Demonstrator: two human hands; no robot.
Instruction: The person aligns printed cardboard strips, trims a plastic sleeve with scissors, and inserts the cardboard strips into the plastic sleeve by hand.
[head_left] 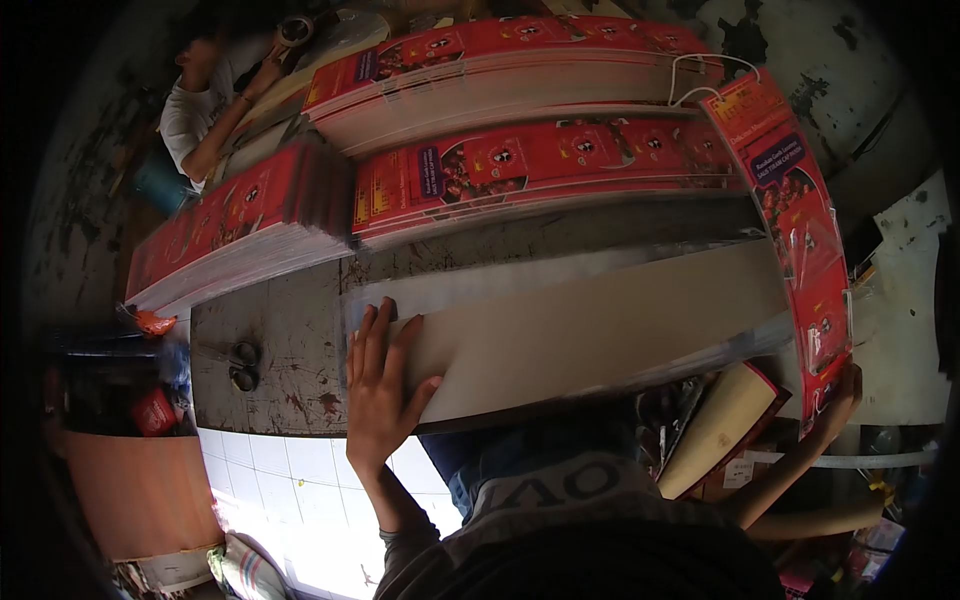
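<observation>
My left hand (383, 375) lies with its fingers spread on the left end of a long pale board (600, 310), which rests on the dark worktable (270, 310). At the right, my right hand (845, 395) grips the lower end of a long red printed strip (790, 210) with clear pockets and a white cord at its top. The strip hangs across the right end of the board. Beyond the board are stacks of red printed cards (540, 160), with another stack (225, 215) at the left.
Black-handled scissors (243, 366) lie on the table's left part. Another person (205, 105) sits at the far left, near a roll of tape (295, 31). A rolled tan sheet (715, 425) stands by the table's near right edge. An orange-brown container (140, 490) is at the lower left.
</observation>
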